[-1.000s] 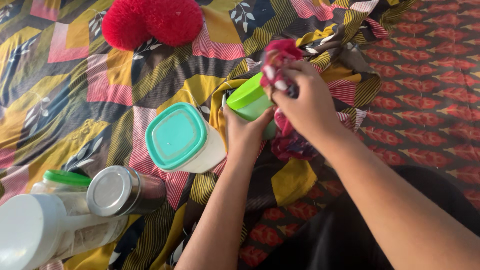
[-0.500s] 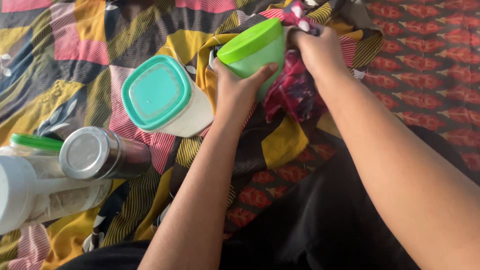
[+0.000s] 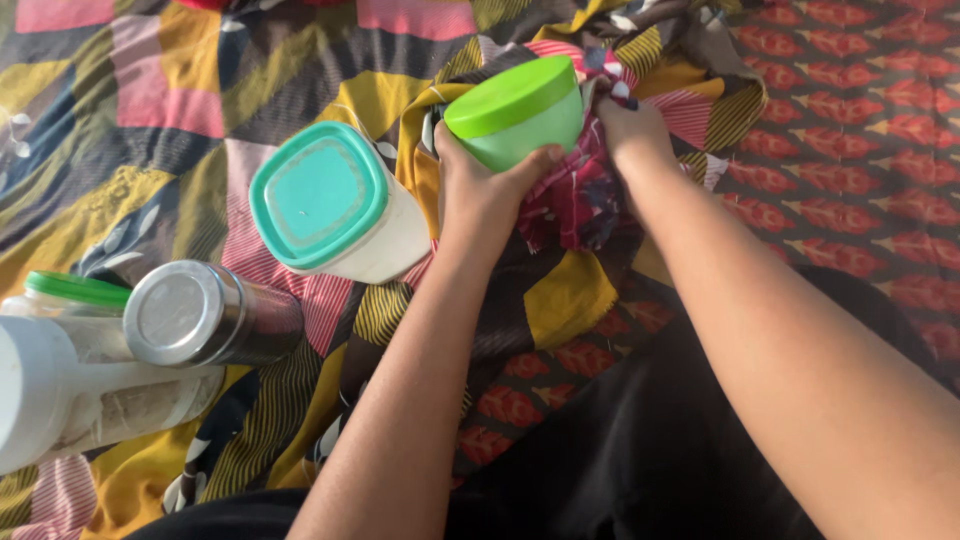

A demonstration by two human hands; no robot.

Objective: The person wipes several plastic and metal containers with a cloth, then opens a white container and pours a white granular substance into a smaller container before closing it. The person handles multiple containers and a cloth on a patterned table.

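**Green tub gripped in your left hand, cloth pressed against it with your right**

The green tub (image 3: 520,115) sits up off the bedspread (image 3: 150,160) near the top middle of the view, tilted so its bright green lid faces up and to the left. Your left hand (image 3: 480,195) is clamped around its lower side, thumb running along the front wall just under the lid. Your right hand (image 3: 630,130) is closed on a dark red patterned cloth (image 3: 575,200) and holds it against the tub's right side; the cloth bunches and hangs down below both hands.

Just left of the tub, a white tub with a teal lid (image 3: 335,205) lies tipped on the bedspread, its lid turned toward you. Further left and lower, a steel tin (image 3: 205,315) lies on its side, touching a white jar (image 3: 70,395) at the left edge. Behind them stands a clear jar with a green lid (image 3: 70,295), partly hidden.

The patchwork bedspread, in yellow, pink and dark stripes, lies rumpled over a red patterned sheet (image 3: 860,150) that shows on the right.
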